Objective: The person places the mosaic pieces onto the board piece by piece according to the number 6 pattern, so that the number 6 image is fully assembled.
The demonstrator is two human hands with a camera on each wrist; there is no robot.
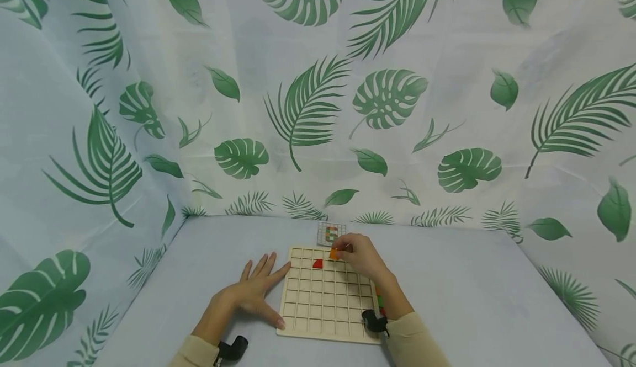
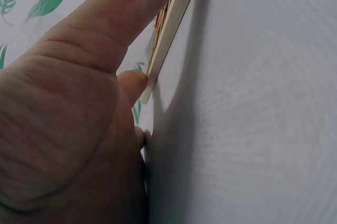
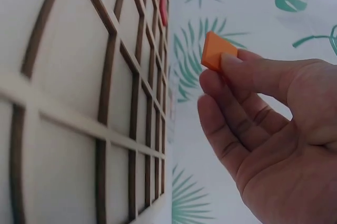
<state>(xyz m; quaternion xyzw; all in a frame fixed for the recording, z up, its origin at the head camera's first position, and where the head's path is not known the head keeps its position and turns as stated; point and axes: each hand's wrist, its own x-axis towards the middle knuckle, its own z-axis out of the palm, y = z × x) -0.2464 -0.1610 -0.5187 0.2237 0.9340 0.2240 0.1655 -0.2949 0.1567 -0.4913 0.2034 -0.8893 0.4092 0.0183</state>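
A pale wooden grid board lies flat on the table, divided into square cells. My right hand pinches an orange square tile between thumb and fingertips, held over the board's far rows. One red tile with a rounded corner sits in a far cell, to the left of the orange one. My left hand lies spread at the board's left side, its thumb at the near left corner and its index finger at the edge farther up. In the left wrist view, the thumb stretches to the board's side.
Just beyond the board's far edge is a small card printed with a coloured figure on a grid. Several coloured tiles lie along the right edge, partly hidden by the right forearm. Leaf-printed cloth hangs behind the table and at its sides.
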